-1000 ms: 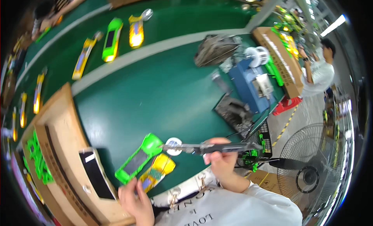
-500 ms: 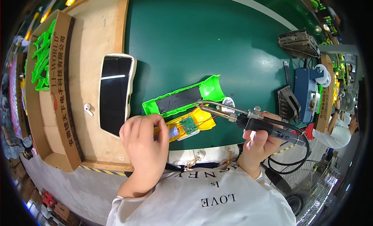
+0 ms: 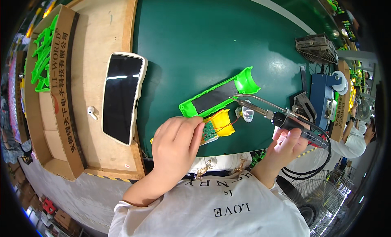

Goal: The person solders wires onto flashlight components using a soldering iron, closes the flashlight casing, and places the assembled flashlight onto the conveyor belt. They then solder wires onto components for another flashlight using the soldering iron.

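Note:
My right hand (image 3: pixel 288 144) grips a soldering iron (image 3: pixel 301 129) with a curved metal feed tube. Its tip points left, above the gap between a green plastic shell and a yellow one. The green half shell (image 3: pixel 248 80) lies open side up, lined with a black strip. In front of it is the yellow half shell (image 3: pixel 225 125), holding a green circuit board (image 3: pixel 209 132) with red wires. A round reflector lamp (image 3: pixel 247 114) sits beside it. Over the yellow shell's left part, my left hand (image 3: pixel 173 144) is closed in a pinch at the green shell's near edge; whatever it pinches is hidden.
Left on a wooden board are a phone (image 3: pixel 122 98), a white earbud (image 3: pixel 93 113) and a cardboard box (image 3: pixel 67 94) with green plastic parts. At right stand a small fan (image 3: pixel 315 49), a blue machine (image 3: pixel 319 94) and a dark stand (image 3: pixel 303 106). A cable loops from the iron.
The green and yellow shells have shifted right, the green one tilted more steeply. My left hand has moved right with them. My right hand and the iron are also slightly farther right.

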Demonstrator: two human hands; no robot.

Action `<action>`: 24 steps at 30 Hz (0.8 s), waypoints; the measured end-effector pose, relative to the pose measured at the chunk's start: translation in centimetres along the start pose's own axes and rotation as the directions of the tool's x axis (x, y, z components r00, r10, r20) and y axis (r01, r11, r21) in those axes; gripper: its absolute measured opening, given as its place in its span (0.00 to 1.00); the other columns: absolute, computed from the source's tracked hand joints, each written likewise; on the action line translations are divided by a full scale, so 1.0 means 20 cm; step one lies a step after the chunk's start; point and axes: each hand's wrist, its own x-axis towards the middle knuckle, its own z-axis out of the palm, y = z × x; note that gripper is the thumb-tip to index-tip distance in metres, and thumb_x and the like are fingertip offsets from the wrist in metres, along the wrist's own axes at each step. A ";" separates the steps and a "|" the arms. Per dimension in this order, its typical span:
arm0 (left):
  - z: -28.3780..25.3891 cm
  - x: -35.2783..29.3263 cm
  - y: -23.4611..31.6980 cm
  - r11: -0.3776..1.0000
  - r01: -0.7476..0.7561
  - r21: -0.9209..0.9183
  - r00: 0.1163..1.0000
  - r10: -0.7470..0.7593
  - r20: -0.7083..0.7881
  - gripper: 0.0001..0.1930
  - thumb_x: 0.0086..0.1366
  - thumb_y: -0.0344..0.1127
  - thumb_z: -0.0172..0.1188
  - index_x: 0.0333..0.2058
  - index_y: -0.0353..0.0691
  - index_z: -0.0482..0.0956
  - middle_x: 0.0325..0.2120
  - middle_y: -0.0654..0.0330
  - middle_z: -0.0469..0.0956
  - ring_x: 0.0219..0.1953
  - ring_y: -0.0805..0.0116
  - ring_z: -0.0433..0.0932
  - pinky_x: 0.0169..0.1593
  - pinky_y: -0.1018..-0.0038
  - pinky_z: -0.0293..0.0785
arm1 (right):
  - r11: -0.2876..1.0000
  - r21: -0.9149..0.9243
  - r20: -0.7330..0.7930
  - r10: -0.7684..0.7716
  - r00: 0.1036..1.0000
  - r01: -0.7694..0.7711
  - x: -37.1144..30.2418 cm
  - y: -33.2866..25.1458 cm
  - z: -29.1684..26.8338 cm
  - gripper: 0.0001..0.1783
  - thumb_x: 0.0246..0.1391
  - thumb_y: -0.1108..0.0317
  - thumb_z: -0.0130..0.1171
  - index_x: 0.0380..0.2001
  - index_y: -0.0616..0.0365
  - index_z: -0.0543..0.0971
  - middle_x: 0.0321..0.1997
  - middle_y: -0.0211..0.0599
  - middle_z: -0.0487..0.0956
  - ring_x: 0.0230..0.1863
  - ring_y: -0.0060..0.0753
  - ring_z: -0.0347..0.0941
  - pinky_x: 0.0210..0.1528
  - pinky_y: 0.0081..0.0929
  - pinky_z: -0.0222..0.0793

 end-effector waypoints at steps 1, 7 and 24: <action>-0.01 0.00 0.00 1.000 0.001 0.001 1.000 -0.001 0.000 0.08 0.45 0.23 0.59 0.25 0.37 0.72 0.20 0.58 0.71 0.24 0.62 0.71 0.28 0.73 0.66 | 1.000 0.001 0.001 0.001 1.000 -0.001 0.01 0.00 -0.01 0.18 0.46 0.60 0.53 0.27 0.69 0.67 0.25 0.39 0.68 0.13 0.21 0.62 0.13 0.15 0.56; -0.06 0.02 -0.03 0.989 0.109 0.096 0.991 -0.116 0.068 0.06 0.45 0.23 0.59 0.24 0.36 0.73 0.20 0.58 0.72 0.23 0.63 0.70 0.28 0.72 0.65 | 0.999 0.043 0.137 -0.002 0.991 -0.004 0.07 -0.01 0.00 0.15 0.46 0.66 0.55 0.30 0.69 0.68 0.25 0.39 0.71 0.14 0.20 0.64 0.14 0.14 0.58; -0.06 0.06 -0.05 0.989 0.050 0.137 0.992 -0.065 0.110 0.05 0.42 0.22 0.57 0.21 0.36 0.73 0.15 0.59 0.67 0.19 0.63 0.66 0.25 0.71 0.62 | 0.999 0.021 0.530 0.009 0.848 -0.024 0.21 0.11 0.12 0.07 0.41 0.77 0.57 0.27 0.64 0.74 0.25 0.33 0.74 0.28 0.21 0.68 0.31 0.18 0.62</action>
